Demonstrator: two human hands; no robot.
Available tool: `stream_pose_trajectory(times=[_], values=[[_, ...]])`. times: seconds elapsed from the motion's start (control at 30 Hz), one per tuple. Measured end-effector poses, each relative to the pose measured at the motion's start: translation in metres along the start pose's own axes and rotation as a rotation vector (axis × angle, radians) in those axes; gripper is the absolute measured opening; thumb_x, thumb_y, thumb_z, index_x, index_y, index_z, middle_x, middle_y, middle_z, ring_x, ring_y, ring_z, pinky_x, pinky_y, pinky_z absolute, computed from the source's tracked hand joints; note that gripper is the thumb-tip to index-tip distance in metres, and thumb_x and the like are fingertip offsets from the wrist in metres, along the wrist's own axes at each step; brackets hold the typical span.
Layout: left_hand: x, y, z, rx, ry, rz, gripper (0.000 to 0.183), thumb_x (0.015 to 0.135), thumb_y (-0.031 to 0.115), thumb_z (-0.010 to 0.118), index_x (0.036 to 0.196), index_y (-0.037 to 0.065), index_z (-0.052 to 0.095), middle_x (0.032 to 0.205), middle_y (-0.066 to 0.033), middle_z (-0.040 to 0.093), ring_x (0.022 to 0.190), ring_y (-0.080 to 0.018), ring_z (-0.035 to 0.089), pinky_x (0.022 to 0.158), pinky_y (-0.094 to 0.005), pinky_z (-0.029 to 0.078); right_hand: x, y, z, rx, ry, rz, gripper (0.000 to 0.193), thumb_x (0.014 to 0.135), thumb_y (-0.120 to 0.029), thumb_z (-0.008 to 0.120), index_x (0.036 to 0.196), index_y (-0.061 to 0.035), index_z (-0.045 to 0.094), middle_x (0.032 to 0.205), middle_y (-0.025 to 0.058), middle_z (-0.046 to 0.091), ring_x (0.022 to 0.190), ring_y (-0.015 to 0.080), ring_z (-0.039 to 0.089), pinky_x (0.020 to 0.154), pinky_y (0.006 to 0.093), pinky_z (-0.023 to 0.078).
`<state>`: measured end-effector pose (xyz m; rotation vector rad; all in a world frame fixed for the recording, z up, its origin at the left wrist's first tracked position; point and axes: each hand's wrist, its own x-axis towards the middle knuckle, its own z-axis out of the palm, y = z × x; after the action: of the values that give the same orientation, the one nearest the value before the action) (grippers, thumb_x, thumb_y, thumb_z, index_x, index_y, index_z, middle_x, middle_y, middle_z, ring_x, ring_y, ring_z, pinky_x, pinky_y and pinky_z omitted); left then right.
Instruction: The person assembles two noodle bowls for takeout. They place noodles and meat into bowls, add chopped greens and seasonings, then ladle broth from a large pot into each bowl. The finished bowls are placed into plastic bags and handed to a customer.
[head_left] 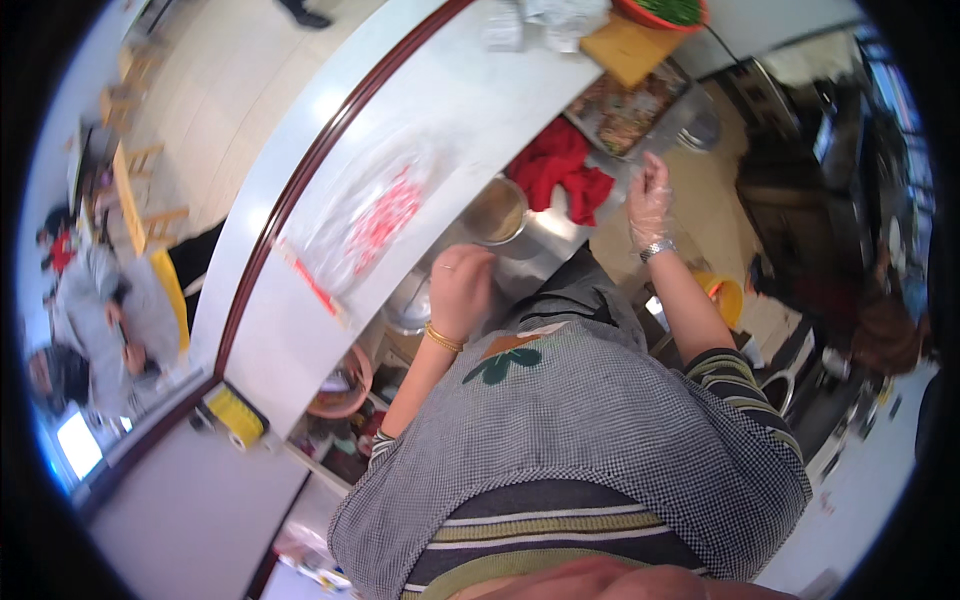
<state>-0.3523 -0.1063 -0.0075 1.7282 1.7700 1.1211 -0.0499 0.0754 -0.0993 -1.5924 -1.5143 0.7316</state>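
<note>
My left hand (462, 290), bare with a ring and a gold bracelet, is slightly blurred over the counter edge. Its fingers are curled closed, and I cannot make out whether anything is in them. Just beyond it stands a round metal bowl (495, 211) with something brownish inside. My right hand (650, 208) wears a clear plastic glove, with a watch at the wrist. It is raised, fingers loosely bent and apart, with nothing seen in it. A crumpled red cloth (562, 172) lies between the bowl and this hand.
A metal tray (630, 105) of mixed food sits at the back, beneath a yellow board (632, 48). Red-printed plastic bags (385, 217) lie on the white counter (480, 110). A yellow bucket (722, 298) stands right. Another person (90, 310) is beyond the counter at left.
</note>
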Motion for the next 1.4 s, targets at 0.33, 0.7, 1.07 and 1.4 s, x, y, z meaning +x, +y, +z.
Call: stream_pose_trajectory(times=[0.33, 0.7, 1.07, 1.4], values=[[0.105, 0.060, 0.090, -0.118, -0.569, 0.524, 0.021, 0.080, 0.005, 0.067, 0.101, 0.009, 0.068, 0.112, -0.0082, 0.064, 0.105, -0.0317, 0.059, 0.091, -0.0425, 0.047, -0.267, 0.200, -0.179, -0.725, -0.777, 1.166, 0.044, 0.085, -0.044, 0.066, 0.100, -0.0032, 0.071, 0.101, 0.0174, 0.068, 0.089, 0.0338, 0.066, 0.075, 0.0497, 0.053], [0.122, 0.107, 0.215, -0.117, -1.051, 0.670, 0.024, 0.085, 0.010, 0.066, 0.109, 0.010, 0.066, 0.101, -0.0110, 0.067, 0.094, -0.0313, 0.065, 0.081, -0.0388, 0.052, -0.209, 0.298, -0.133, -0.521, -0.816, 0.910, 0.031, 0.086, -0.034, 0.060, 0.107, -0.0172, 0.075, 0.112, 0.0061, 0.072, 0.103, 0.0247, 0.068, 0.088, 0.0395, 0.053], [0.171, 0.199, 0.360, 0.127, -1.244, 0.801, 0.031, 0.091, 0.027, 0.059, 0.116, 0.008, 0.062, 0.108, -0.0157, 0.065, 0.099, -0.0359, 0.064, 0.086, -0.0461, 0.051, -0.114, 0.291, -0.261, -0.486, -0.612, 0.776, 0.035, 0.088, -0.035, 0.057, 0.103, -0.0089, 0.074, 0.106, 0.0169, 0.070, 0.098, 0.0329, 0.068, 0.084, 0.0415, 0.053], [0.209, 0.290, 0.500, 0.191, -1.593, 1.004, 0.034, 0.090, 0.028, 0.059, 0.120, 0.012, 0.062, 0.114, -0.0138, 0.067, 0.105, -0.0347, 0.063, 0.091, -0.0456, 0.050, -0.111, 0.320, -0.329, -0.411, -0.394, 0.947, 0.034, 0.090, -0.025, 0.050, 0.104, -0.0063, 0.074, 0.113, 0.0175, 0.069, 0.106, 0.0338, 0.066, 0.091, 0.0432, 0.053]])
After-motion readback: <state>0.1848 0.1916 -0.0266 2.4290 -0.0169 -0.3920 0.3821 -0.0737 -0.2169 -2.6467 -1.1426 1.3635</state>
